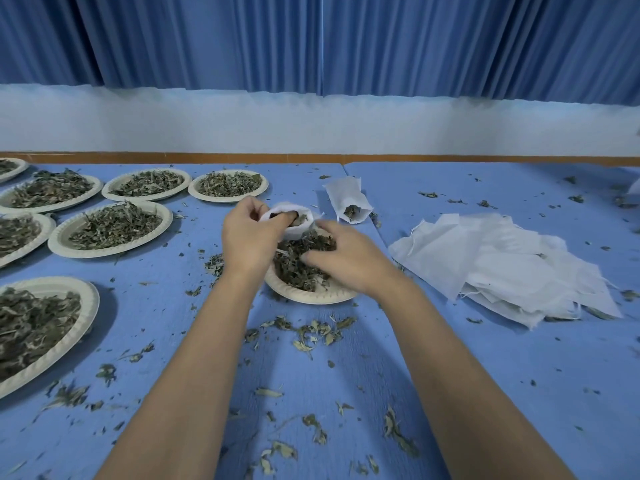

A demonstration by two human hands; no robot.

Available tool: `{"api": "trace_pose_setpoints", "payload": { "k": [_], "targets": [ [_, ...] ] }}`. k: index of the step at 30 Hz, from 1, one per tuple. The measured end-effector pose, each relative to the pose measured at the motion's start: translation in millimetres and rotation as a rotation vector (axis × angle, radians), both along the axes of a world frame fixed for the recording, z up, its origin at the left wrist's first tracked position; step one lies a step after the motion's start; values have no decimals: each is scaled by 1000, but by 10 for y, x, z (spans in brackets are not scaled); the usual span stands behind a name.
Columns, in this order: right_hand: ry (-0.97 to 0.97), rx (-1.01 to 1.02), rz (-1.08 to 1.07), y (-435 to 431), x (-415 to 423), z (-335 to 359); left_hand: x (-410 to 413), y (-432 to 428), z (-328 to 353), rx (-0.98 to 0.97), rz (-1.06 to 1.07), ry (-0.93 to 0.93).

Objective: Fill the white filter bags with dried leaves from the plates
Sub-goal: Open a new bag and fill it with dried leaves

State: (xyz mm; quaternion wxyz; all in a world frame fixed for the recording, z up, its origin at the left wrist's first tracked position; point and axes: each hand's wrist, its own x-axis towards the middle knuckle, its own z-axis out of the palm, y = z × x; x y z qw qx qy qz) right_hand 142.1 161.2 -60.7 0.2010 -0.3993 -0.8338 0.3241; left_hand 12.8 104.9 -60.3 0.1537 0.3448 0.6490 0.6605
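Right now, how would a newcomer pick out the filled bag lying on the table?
Find the heap of flat white bags on the right of the blue table. Beyond its left edge lies a lone bag. Unlike those, it bulges, with leaves showing at its open mouth.

My two bare forearms reach forward from the bottom edge and draw together, the wrists ending near each other. My left hand [249, 233] has its back turned up, with fingers and thumb curled to pinch the rim of a small white fabric filter bag [298, 232]. My right hand [346, 259] sits just beside it and slightly nearer me, palm down, fingers bent under round a clump of dark green dried leaves [294, 271], one finger stretched toward the left hand's fingertips.
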Motion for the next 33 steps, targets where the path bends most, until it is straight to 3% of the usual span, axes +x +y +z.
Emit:
{"api": "trace_pose_setpoints", "payload": {
  "k": [3,8,15,22,26,31,33],
  "targets": [
    [-211,110,95,-38,-170,-158,-42,-29,14,-2,-40,-78],
    [-331,153,107,2,-202,-235,-83,-65,67,53,-115,-233],
    [-383,339,19,-19,-146,-135,-40,-67,127,136,-105,-138],
    [-275,408,-61,-91,-88,-113,-10,-40,99,159,-65,-36],
    [-211,410,-115,-86,-97,-149,36,-29,19,103,-56,114],
    [140,258,-209,-21,-8,-85,64,-6,-27,79,21,246],
    [175,208,-183,14,36,-59,77,-4,-69,38,37,265]
  ]
}}
